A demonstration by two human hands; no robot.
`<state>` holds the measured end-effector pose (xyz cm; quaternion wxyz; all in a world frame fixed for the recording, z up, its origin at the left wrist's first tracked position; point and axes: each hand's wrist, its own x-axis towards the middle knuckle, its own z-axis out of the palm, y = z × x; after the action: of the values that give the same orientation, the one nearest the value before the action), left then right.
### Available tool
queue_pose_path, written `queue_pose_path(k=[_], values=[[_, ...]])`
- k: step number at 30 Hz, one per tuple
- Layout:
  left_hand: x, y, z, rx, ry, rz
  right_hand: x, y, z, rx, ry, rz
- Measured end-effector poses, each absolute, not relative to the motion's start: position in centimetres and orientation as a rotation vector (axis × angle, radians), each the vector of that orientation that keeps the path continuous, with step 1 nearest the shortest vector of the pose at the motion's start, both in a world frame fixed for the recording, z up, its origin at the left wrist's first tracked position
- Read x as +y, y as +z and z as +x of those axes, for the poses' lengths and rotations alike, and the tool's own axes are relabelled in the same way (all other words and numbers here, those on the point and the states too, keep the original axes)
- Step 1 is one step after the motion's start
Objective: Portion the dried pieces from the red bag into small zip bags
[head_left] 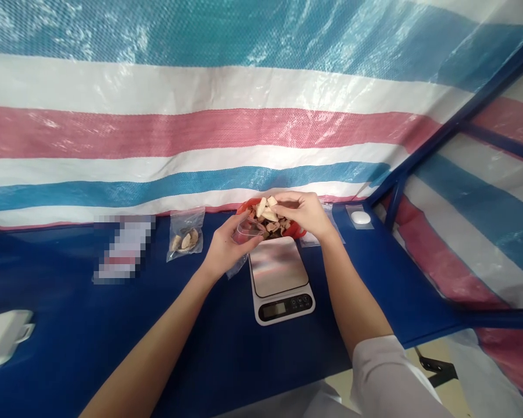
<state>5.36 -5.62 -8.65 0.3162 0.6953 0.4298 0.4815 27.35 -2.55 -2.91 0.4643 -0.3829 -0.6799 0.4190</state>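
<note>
Pale slices (267,211) sit pinched in the right hand (304,212) over a red container (300,232) of brown pieces (283,225); the left hand (224,245) clasps a clear bag (244,231) (a white scale (281,276) sits nearby).

Left forearm (159,345) and right forearm (355,296) extended forward, converging; left grip (226,242) curled loosely into a C; right grip (304,213) turned inward, pinching.
</note>
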Motion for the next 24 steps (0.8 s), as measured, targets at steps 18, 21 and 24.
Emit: queue_pose_path(k=[18,21,24], values=[[-6.6,-7.7,6.6,1.109,1.167,1.961,-5.1,-0.9,26.4,-2.314,0.626,-0.924],[-6.7,-7.7,6.7,1.104,1.165,1.969,-5.1,-1.1,26.1,-2.361,0.545,-0.973],[-6.7,-7.8,6.8,1.099,1.162,1.957,-5.2,-1.1,25.8,-2.417,0.482,-1.04]])
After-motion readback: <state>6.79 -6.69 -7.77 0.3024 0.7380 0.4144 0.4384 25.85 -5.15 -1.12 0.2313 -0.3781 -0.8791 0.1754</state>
